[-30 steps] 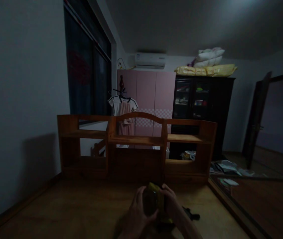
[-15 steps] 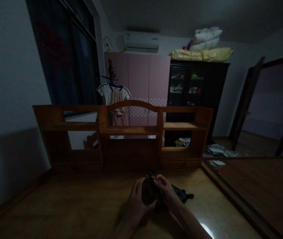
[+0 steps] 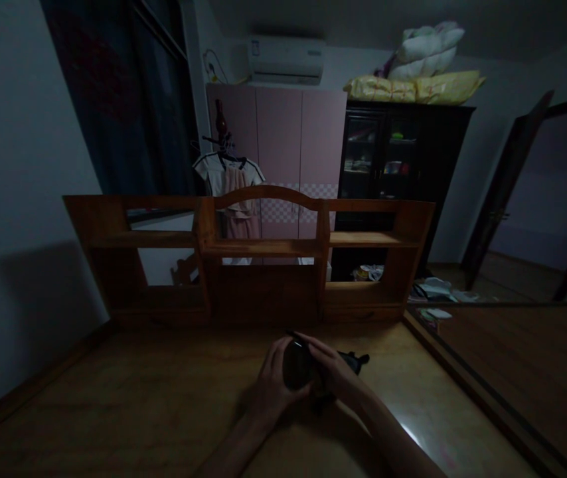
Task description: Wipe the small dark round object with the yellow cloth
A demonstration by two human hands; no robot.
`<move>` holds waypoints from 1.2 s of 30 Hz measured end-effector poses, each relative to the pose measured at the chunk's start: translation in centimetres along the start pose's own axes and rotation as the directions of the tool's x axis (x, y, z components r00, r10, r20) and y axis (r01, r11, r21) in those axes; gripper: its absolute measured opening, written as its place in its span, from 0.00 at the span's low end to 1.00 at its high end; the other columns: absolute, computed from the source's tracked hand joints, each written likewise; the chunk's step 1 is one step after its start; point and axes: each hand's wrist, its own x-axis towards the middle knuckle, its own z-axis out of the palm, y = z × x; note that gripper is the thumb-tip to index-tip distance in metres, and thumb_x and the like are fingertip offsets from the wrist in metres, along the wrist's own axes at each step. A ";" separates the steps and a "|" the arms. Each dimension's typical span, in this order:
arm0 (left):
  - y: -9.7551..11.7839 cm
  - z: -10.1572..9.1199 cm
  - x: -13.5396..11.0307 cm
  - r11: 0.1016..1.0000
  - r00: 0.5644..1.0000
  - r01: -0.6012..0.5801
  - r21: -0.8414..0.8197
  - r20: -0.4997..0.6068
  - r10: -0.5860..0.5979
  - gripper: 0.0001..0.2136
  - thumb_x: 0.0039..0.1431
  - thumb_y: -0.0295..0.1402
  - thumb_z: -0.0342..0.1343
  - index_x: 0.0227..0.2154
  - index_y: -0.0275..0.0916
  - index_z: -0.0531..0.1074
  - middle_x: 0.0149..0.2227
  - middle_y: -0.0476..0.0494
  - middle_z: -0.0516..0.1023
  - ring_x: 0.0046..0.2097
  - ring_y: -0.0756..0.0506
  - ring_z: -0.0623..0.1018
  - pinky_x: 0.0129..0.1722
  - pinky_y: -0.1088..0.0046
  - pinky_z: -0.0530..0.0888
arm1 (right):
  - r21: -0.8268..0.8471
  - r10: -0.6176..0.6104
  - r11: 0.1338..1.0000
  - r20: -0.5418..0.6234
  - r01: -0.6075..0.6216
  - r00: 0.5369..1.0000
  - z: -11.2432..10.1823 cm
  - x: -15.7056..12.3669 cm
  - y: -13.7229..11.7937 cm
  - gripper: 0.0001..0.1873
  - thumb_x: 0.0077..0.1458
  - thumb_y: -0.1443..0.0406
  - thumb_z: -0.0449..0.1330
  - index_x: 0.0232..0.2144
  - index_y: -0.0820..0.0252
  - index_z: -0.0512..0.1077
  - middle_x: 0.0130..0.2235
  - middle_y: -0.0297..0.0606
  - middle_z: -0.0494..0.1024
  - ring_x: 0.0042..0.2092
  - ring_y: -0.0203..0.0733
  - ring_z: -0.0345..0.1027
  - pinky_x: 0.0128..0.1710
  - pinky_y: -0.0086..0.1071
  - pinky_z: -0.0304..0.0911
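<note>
A dark, rounded object (image 3: 294, 368) sits between my hands just above the wooden tabletop (image 3: 178, 398); the dim light hides its exact kind. My left hand (image 3: 269, 388) is wrapped round its left side, thumb along the bottom. From the right, my right hand (image 3: 334, 370) closes on a black, strap-like edge at the object's upper right, its fingertips near the top. Part of a black item (image 3: 356, 361) with a knobbed end shows beyond my right hand; whether it joins the held object, I cannot tell.
A wooden shelf unit (image 3: 263, 249) stands along the table's far edge. To the right runs a raised wooden rail (image 3: 455, 368). Behind are a pink wardrobe (image 3: 278, 133), a dark cabinet (image 3: 427, 153) and hanging clothes (image 3: 236, 179). A wall (image 3: 24, 265) borders the left.
The view has tilted down slightly, so the room sits higher. My right hand's fingers have flattened over the object's top edge, and less of the black item shows on the right.
</note>
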 end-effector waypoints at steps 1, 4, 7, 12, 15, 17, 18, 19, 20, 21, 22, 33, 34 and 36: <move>0.0 0.0 0.0 1.000 1.000 -0.004 -0.001 -0.006 0.004 0.38 0.41 0.30 0.64 0.57 0.41 0.53 0.56 0.38 0.62 0.58 0.38 0.64 0.58 0.57 0.63 | -0.010 -0.013 1.000 -0.003 0.013 1.000 0.0 0.0 0.0 0.27 0.49 0.53 0.63 0.50 0.55 0.71 0.52 0.41 0.73 0.55 0.47 0.63 0.58 0.41 0.52; 0.2 -0.2 0.0 0.999 0.999 0.031 -0.017 -0.034 -0.032 0.39 0.42 0.31 0.64 0.57 0.42 0.53 0.57 0.38 0.61 0.58 0.38 0.64 0.57 0.58 0.63 | -0.079 -0.050 0.996 -0.015 0.049 0.999 0.2 -0.2 0.0 0.27 0.50 0.53 0.63 0.51 0.55 0.70 0.52 0.40 0.73 0.54 0.48 0.64 0.57 0.43 0.54; 0.6 -0.6 0.0 0.994 0.993 0.101 -0.042 -0.051 -0.103 0.39 0.42 0.31 0.65 0.57 0.42 0.53 0.57 0.39 0.61 0.57 0.38 0.65 0.56 0.58 0.65 | -0.197 -0.104 0.976 -0.025 0.097 0.994 0.3 -0.2 0.0 0.27 0.50 0.54 0.63 0.51 0.55 0.69 0.53 0.39 0.72 0.55 0.50 0.63 0.57 0.45 0.54; 0.8 -0.6 0.2 0.988 0.987 0.150 -0.045 -0.050 -0.152 0.37 0.42 0.29 0.64 0.56 0.44 0.54 0.56 0.43 0.62 0.56 0.40 0.67 0.55 0.60 0.67 | -0.346 -0.192 0.924 -0.043 0.166 0.980 0.0 0.0 0.3 0.24 0.51 0.55 0.62 0.51 0.53 0.70 0.53 0.38 0.72 0.56 0.51 0.63 0.58 0.47 0.53; 0.5 -0.6 0.3 0.994 0.992 0.109 -0.023 -0.065 -0.111 0.38 0.41 0.28 0.64 0.56 0.44 0.55 0.55 0.42 0.64 0.56 0.40 0.67 0.54 0.60 0.68 | -0.407 -0.236 0.890 -0.030 0.203 0.971 -0.1 0.0 0.3 0.22 0.52 0.56 0.62 0.50 0.53 0.71 0.52 0.38 0.73 0.54 0.51 0.65 0.57 0.46 0.56; 0.2 -0.7 0.3 1.000 0.997 0.026 0.013 -0.074 -0.025 0.37 0.41 0.29 0.64 0.56 0.42 0.55 0.55 0.41 0.64 0.56 0.40 0.67 0.55 0.59 0.67 | -0.458 -0.276 0.857 -0.022 0.235 0.961 0.1 -0.1 0.3 0.21 0.52 0.56 0.61 0.49 0.53 0.72 0.51 0.38 0.74 0.53 0.50 0.66 0.56 0.45 0.58; 0.1 -0.8 0.4 0.999 0.997 -0.022 0.037 -0.078 0.025 0.37 0.42 0.29 0.64 0.56 0.42 0.55 0.55 0.40 0.64 0.56 0.39 0.67 0.55 0.59 0.67 | -0.490 -0.299 0.834 -0.017 0.253 0.954 0.3 -0.2 0.2 0.21 0.53 0.57 0.61 0.49 0.53 0.72 0.51 0.38 0.74 0.53 0.49 0.67 0.55 0.45 0.59; 0.0 -0.9 0.4 0.996 0.994 -0.066 0.062 -0.079 0.070 0.37 0.42 0.30 0.64 0.56 0.41 0.55 0.55 0.39 0.64 0.56 0.39 0.67 0.55 0.59 0.67 | -0.525 -0.323 0.807 -0.010 0.270 0.946 0.4 -0.4 0.2 0.20 0.53 0.58 0.61 0.50 0.53 0.71 0.51 0.38 0.74 0.53 0.49 0.67 0.55 0.44 0.59; -0.1 -1.0 0.5 0.991 0.991 -0.101 0.087 -0.076 0.108 0.37 0.42 0.30 0.64 0.56 0.40 0.55 0.55 0.38 0.64 0.57 0.39 0.66 0.56 0.58 0.67 | -0.562 -0.348 0.776 -0.001 0.287 0.938 0.6 -0.5 0.3 0.20 0.55 0.59 0.59 0.50 0.52 0.70 0.51 0.37 0.74 0.53 0.48 0.67 0.55 0.44 0.59; -0.1 -1.0 0.5 0.986 0.989 -0.127 0.109 -0.068 0.135 0.37 0.43 0.30 0.64 0.57 0.40 0.55 0.55 0.38 0.64 0.57 0.38 0.66 0.56 0.58 0.67 | -0.600 -0.375 0.739 0.012 0.307 0.927 0.8 -0.7 0.3 0.20 0.56 0.60 0.58 0.51 0.52 0.70 0.52 0.37 0.73 0.54 0.47 0.66 0.56 0.43 0.59; -0.1 -1.0 0.5 0.981 0.987 -0.144 0.128 -0.059 0.152 0.37 0.43 0.30 0.64 0.57 0.40 0.55 0.55 0.38 0.64 0.57 0.38 0.66 0.56 0.58 0.66 | -0.639 -0.406 0.696 0.026 0.328 0.914 0.9 -0.8 0.5 0.20 0.57 0.62 0.56 0.52 0.52 0.68 0.53 0.37 0.73 0.54 0.46 0.65 0.56 0.43 0.58; 0.9 -1.3 0.7 0.955 0.979 -0.205 0.212 0.060 0.197 0.34 0.46 0.34 0.62 0.57 0.38 0.55 0.54 0.37 0.65 0.56 0.38 0.67 0.57 0.59 0.65 | -0.862 -0.473 0.426 0.046 0.275 0.880 0.4 -0.6 2.7 0.23 0.59 0.70 0.47 0.56 0.53 0.63 0.53 0.38 0.72 0.53 0.41 0.67 0.55 0.37 0.60; 0.8 -1.4 0.6 0.954 0.977 -0.211 0.214 0.063 0.202 0.35 0.46 0.34 0.62 0.57 0.38 0.55 0.54 0.37 0.66 0.55 0.38 0.67 0.57 0.59 0.66 | -0.868 -0.476 0.422 0.034 0.262 0.879 0.5 -0.7 2.6 0.22 0.59 0.70 0.48 0.55 0.53 0.64 0.51 0.38 0.73 0.52 0.41 0.68 0.54 0.37 0.61; 0.4 -1.3 0.5 0.949 0.973 -0.231 0.216 0.068 0.221 0.35 0.46 0.35 0.62 0.58 0.38 0.55 0.54 0.36 0.66 0.56 0.38 0.67 0.56 0.58 0.66 | -0.870 -0.481 0.427 0.014 0.248 0.876 0.6 -0.8 2.2 0.21 0.58 0.70 0.49 0.52 0.54 0.65 0.49 0.38 0.75 0.49 0.42 0.69 0.51 0.36 0.62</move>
